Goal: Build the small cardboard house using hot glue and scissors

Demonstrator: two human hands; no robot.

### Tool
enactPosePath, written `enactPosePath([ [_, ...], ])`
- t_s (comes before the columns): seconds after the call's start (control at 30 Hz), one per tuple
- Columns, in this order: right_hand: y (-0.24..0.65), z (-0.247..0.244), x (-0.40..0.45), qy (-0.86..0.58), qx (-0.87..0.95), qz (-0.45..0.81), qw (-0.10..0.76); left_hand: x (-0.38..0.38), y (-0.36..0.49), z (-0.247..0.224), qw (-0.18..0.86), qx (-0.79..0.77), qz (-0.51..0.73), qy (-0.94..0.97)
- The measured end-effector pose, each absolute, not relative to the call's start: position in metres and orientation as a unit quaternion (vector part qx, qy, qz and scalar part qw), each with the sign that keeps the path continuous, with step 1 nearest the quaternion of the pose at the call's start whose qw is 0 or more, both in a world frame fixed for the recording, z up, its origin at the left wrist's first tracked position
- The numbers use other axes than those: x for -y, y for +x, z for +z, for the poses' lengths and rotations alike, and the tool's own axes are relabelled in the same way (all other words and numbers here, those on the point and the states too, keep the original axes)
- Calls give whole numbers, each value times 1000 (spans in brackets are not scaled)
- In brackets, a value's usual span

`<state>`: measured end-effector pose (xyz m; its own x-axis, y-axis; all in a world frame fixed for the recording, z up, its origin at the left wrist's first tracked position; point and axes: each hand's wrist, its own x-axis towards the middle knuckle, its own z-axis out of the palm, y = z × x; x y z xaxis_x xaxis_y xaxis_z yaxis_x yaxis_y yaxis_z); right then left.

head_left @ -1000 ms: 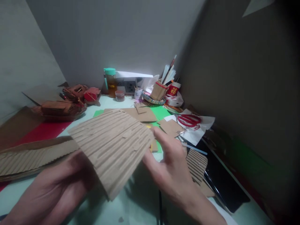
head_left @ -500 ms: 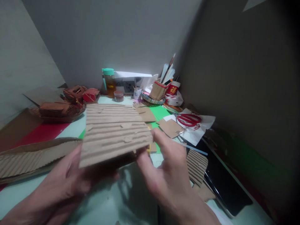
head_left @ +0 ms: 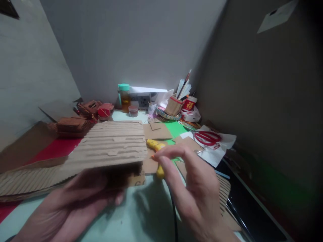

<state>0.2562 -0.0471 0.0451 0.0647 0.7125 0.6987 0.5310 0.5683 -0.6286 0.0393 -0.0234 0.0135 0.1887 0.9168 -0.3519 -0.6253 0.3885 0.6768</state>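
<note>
Head view: left hand [head_left: 83,198] grips from beneath a corrugated cardboard sheet [head_left: 108,146], held flat above the surface [head_left: 141,215]. Right hand [head_left: 191,181], at three o'clock of it, is half-curled and empty, just above a yellow glue gun [head_left: 156,148]. No glue shows on the sheet yet.

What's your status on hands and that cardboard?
Left hand under corrugated cardboard sheet, holding it. Right hand off it, open, near yellow tool.
</note>
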Motion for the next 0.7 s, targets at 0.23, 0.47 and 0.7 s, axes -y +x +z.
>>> enactPosePath([
  [0.23, 268, 33, 32, -619, 711, 35, 331, 12, 51, 34, 735, -356, 538, 209],
  [0.47, 270, -5, 22, -638, 742, -113, 171, 8, 40, 58, 705, -339, 586, 213],
  [0.7, 275, -26, 12, -612, 761, -140, 164, 16, 17, 53, 666, -341, 648, 144],
])
